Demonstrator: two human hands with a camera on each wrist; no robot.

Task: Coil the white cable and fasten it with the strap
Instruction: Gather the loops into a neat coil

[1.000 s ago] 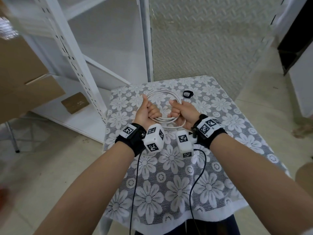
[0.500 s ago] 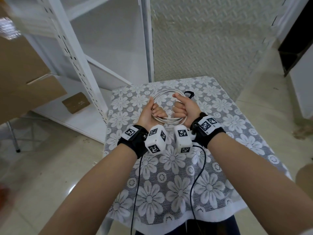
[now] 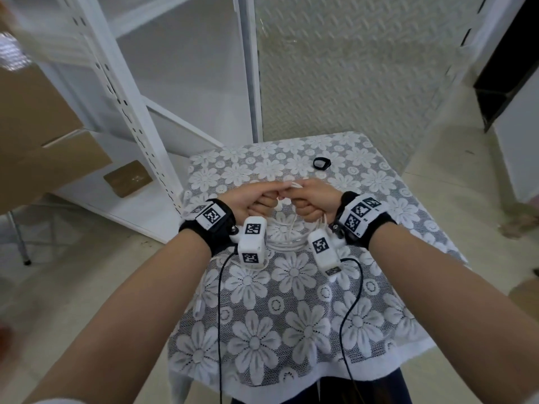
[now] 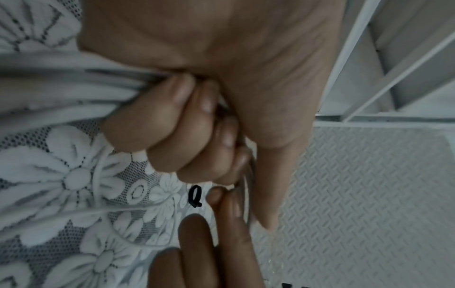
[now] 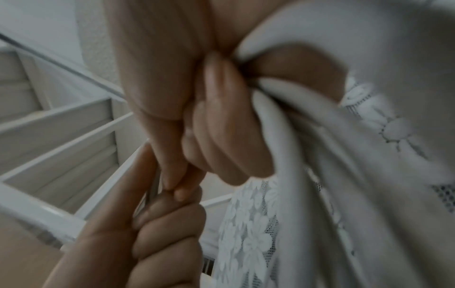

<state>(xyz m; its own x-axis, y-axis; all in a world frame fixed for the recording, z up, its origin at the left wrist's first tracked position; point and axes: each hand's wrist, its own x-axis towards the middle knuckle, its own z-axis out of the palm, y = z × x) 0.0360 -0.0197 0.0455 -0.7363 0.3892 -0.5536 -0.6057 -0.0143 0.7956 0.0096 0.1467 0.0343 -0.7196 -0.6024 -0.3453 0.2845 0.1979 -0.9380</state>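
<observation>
Both hands are raised above the table (image 3: 379,182) and meet thumb to thumb. The left hand (image 3: 248,201) and right hand (image 3: 313,199) each have their grip curled tight round the bundled loops of the white cable (image 3: 287,228), which hang below the fists. The left wrist view shows the black strap (image 4: 194,195) lying apart on the lace tablecloth (image 3: 291,316); the right wrist view, blurred, shows only cable strands (image 5: 307,120). The cable ends cannot be made out.
</observation>
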